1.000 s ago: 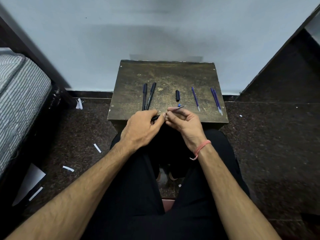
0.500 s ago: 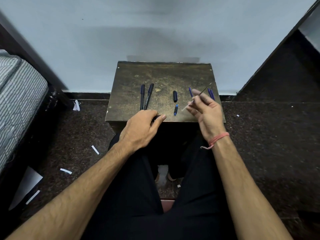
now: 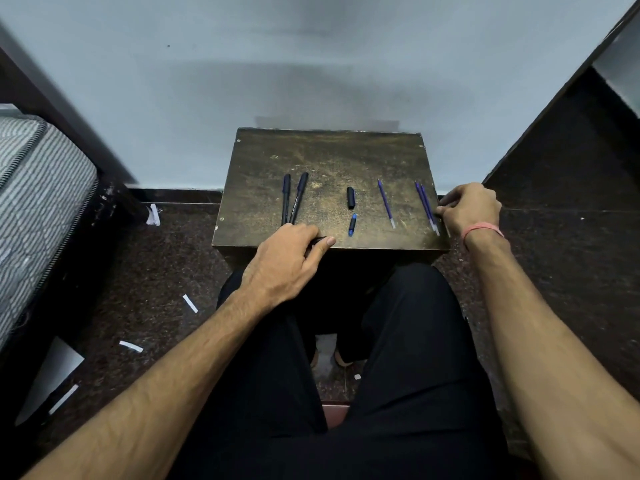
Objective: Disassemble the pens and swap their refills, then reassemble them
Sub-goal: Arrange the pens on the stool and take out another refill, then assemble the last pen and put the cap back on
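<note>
My left grip (image 3: 287, 258) curls round a dark pen barrel (image 3: 318, 241) at the counter (image 3: 329, 150) front edge, while my right grip (image 3: 467, 207) pinches a refill beside the refills (image 3: 426, 206) lying lengthwise away from me.

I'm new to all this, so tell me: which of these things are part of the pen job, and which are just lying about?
Part of the job:
- two capped pens
- black cap
- small blue-tipped piece
- single refill
- refills by the right hand
- dark pen part under the left hand

Just lying about:
- paper scraps
- mattress
</note>
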